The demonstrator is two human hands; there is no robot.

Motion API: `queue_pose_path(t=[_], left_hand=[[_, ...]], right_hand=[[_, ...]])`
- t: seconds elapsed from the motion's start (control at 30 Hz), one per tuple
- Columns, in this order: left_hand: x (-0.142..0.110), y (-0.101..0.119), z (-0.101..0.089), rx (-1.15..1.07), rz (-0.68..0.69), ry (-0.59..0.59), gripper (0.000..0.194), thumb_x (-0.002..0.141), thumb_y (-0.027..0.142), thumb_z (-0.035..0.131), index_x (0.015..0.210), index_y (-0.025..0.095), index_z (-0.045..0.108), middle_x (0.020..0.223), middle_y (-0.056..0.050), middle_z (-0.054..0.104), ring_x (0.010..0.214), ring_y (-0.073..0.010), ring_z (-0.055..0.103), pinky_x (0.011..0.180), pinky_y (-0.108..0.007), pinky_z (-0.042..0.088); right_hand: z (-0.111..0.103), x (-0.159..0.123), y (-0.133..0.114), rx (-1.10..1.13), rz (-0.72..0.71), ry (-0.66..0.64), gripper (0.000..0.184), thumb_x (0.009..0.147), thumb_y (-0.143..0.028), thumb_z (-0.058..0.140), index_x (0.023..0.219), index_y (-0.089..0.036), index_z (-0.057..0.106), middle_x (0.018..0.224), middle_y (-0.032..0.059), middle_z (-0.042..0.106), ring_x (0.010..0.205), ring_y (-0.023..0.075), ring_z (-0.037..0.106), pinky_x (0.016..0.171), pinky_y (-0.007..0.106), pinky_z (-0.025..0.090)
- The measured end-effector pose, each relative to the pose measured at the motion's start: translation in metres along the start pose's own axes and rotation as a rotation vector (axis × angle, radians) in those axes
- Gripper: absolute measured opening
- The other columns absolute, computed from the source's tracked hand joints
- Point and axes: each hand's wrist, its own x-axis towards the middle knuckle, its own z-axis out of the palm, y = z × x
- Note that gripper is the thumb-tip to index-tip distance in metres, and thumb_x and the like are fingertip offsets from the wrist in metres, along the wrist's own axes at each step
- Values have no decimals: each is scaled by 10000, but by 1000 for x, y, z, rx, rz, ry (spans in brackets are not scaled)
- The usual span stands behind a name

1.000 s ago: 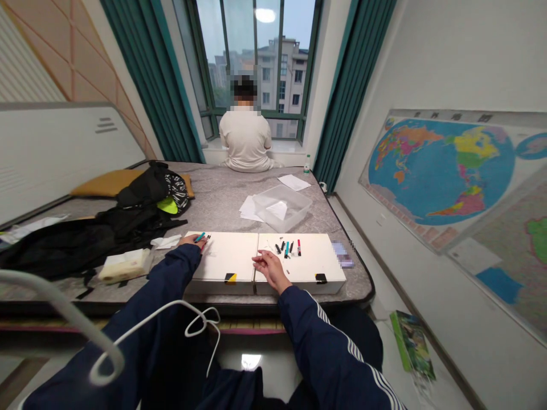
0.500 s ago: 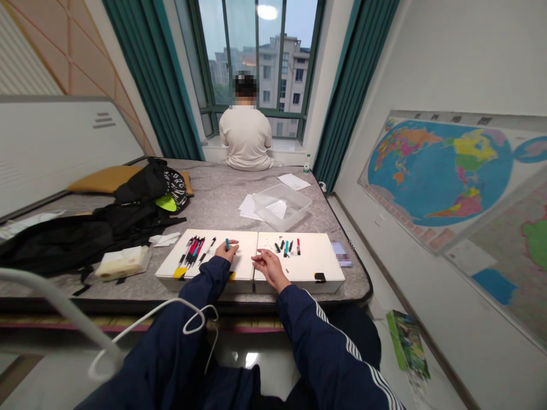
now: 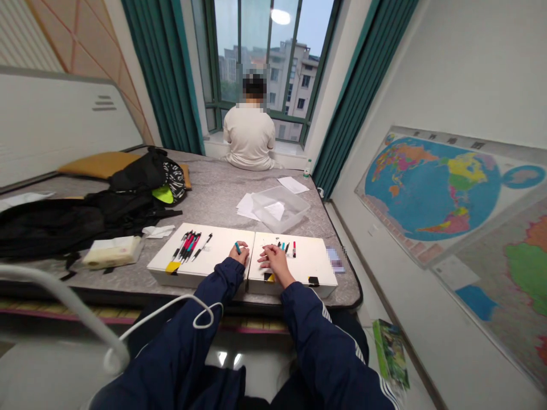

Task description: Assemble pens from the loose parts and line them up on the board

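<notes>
Left hand (image 3: 240, 254): fingers pinched together on slim teal-barrelled marker (image 3: 237, 247), left of centre seam of white rectangular board (image 3: 222, 242) | Right hand (image 3: 276, 261): empty, fingers apart, just below slim black and red pens (image 3: 285, 246) | Note: firm pinch suits slim barrels

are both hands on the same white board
No, the left hand is at the edge of the left white board, and the right hand is on the right white board.

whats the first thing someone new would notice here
A large world map on the right wall catches the eye first. Straight ahead, a seated person in a cream top faces a tall window between teal curtains. Nearer, the left hand and right hand rest over two white boards with coloured pens.
</notes>
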Motion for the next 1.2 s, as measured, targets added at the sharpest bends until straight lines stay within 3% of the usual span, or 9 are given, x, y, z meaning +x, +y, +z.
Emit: queue_pose_path(t=[0.1, 0.2, 0.27, 0.33, 0.47, 0.6, 0.77, 0.97, 1.2], left_hand=[[1, -6, -2, 26, 50, -20, 225, 646, 265, 567, 824, 216, 439, 402, 127, 417, 276, -49, 287, 331, -147, 207], [3, -7, -2, 8, 18, -60, 257, 647, 275, 585, 846, 214, 433, 450, 112, 469, 280, -42, 293, 327, -144, 200], [3, -6, -1, -29, -11, -84, 288, 636, 271, 593, 861, 216, 421, 484, 109, 487, 281, -34, 282, 325, -138, 184], [3, -5, -1, -81, -29, -104, 313, 614, 238, 575, 872, 226, 397, 517, 110, 502, 283, -30, 269, 322, -133, 172], [3, 0, 0, -190, -65, -137, 363, 515, 148, 491, 823, 246, 326, 549, 113, 518, 284, -36, 255, 304, -132, 160], [0, 7, 4, -254, -142, -109, 380, 469, 109, 424, 797, 251, 295, 505, 123, 488, 264, -34, 202, 307, -130, 110], [-3, 12, 8, -234, -185, -56, 334, 536, 98, 434, 801, 250, 299, 481, 126, 469, 260, -31, 203, 328, -122, 113], [-3, 6, 5, -132, -149, -72, 198, 621, 134, 445, 769, 230, 354, 490, 87, 518, 309, -58, 338, 339, -126, 206], [-8, 12, 4, -55, -162, -93, 88, 615, 157, 499, 628, 194, 421, 452, 47, 515, 308, -64, 357, 330, -164, 242]], right_hand=[[-37, 9, -19, -221, -124, 200, 277, 762, -383, 547, 915, -155, 576, 729, 31, 625, 514, 115, 593, 402, 184, 443], [-70, 20, -30, -491, -187, 378, 248, 763, -325, 497, 888, -141, 606, 722, 48, 651, 550, 133, 591, 477, 210, 446], [-84, 25, -32, -676, -228, 431, 231, 756, -290, 492, 861, -140, 633, 750, 62, 672, 635, 152, 608, 572, 225, 454], [-91, 28, -32, -849, -245, 406, 208, 746, -247, 506, 844, -144, 658, 779, 64, 683, 709, 159, 612, 646, 225, 439], [-89, 32, -32, -1158, -192, 231, 177, 705, -167, 573, 831, -152, 696, 792, 63, 681, 752, 154, 599, 680, 216, 393], [-82, 35, -32, -1298, -150, 119, 136, 692, -166, 623, 799, -156, 707, 819, 76, 681, 767, 164, 594, 664, 224, 369], [-76, 35, -28, -1300, -109, 152, 121, 717, -156, 619, 797, -157, 709, 857, 89, 684, 798, 173, 599, 675, 229, 367], [-72, 32, -22, -1313, -116, 173, 113, 740, -177, 614, 796, -147, 707, 875, 114, 675, 822, 177, 599, 701, 234, 374], [-73, 34, -21, -1350, -96, 165, 130, 741, -212, 634, 821, -135, 701, 899, 126, 649, 796, 174, 592, 685, 238, 380]])
